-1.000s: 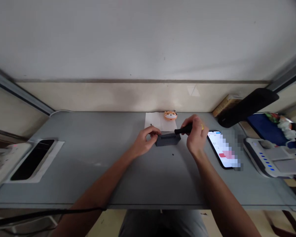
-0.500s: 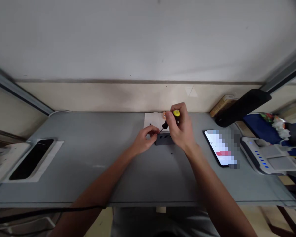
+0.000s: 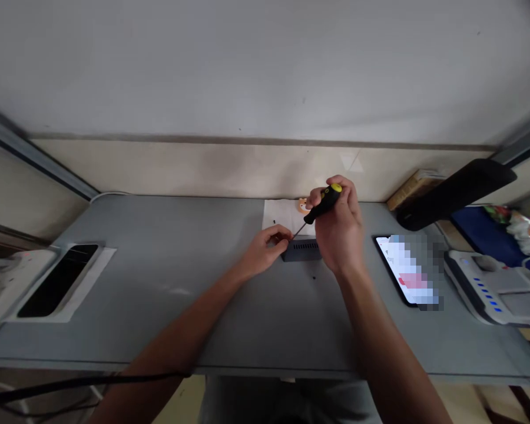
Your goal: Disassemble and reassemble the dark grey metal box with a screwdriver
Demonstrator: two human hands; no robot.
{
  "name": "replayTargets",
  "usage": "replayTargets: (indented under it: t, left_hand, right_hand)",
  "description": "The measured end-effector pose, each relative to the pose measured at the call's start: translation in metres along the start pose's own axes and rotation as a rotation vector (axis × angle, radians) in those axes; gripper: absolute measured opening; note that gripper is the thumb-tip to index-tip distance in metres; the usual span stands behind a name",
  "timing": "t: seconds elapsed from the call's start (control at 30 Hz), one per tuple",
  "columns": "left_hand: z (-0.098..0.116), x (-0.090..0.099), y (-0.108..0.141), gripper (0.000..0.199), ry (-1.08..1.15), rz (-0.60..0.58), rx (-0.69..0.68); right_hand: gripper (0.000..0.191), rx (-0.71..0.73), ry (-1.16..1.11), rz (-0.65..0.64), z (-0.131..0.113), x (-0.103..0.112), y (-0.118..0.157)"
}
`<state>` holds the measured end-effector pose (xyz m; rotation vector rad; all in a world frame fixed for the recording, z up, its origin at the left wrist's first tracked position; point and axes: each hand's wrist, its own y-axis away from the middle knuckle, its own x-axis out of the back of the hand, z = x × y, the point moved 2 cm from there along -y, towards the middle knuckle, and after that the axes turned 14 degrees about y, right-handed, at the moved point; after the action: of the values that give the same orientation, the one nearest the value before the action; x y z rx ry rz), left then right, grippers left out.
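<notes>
Just above the middle of the frame, the person's right hand (image 3: 338,235) is wrapped around a screwdriver (image 3: 320,204) with a black handle and a yellow cap, fingers closed snugly on the handle so the yellow end pokes out at the top. The tool slants down and to the left, and its thin shaft runs toward the left end of a small dark box (image 3: 301,250) that sits flat on the grey table (image 3: 203,294). The left hand (image 3: 265,250) rests beside that end of the box, fingertips pinched narrowly together right where the screwdriver tip meets it; whether anything tiny sits between those fingertips cannot be told. The right hand hides the box's right part. Behind the box, against the back wall, lies a white sheet of paper (image 3: 278,215), and a small orange figure (image 3: 302,205) peeks out just beside the screwdriver handle. A tiny dark speck (image 3: 314,277) lies on the table just in front of the box. To the right of centre lies a phone (image 3: 406,271) with its screen lit, and farther right a white device with blue lights (image 3: 486,288). At the left edge of the frame a black tray (image 3: 57,281) lies on a white mat.
</notes>
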<state>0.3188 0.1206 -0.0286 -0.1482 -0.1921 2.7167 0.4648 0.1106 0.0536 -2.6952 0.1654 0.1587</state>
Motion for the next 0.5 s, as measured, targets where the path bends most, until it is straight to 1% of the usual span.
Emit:
replayTargets:
  t: [0.17, 0.27, 0.4, 0.5]
  left_hand:
    - [-0.0054, 0.0001, -0.0012, 0.006, 0.02, 0.01, 0.001]
    - [-0.0064, 0.0006, -0.0012, 0.006, 0.005, 0.011, 0.004]
    - [-0.0043, 0.0004, -0.0004, 0.01, -0.04, 0.002, 0.008]
    - [-0.0029, -0.0001, 0.0001, 0.011, -0.046, -0.001, 0.003]
  right_hand:
    - [0.039, -0.044, -0.019, 0.052, -0.0002, -0.0054, 0.003]
    - [0.037, -0.032, -0.047, 0.046, -0.0001, -0.002, 0.0035]
    - [0.028, -0.017, -0.028, 0.021, 0.0011, 0.0037, 0.0008]
    - [0.03, -0.024, 0.015, -0.01, 0.001, 0.0035, -0.0005]
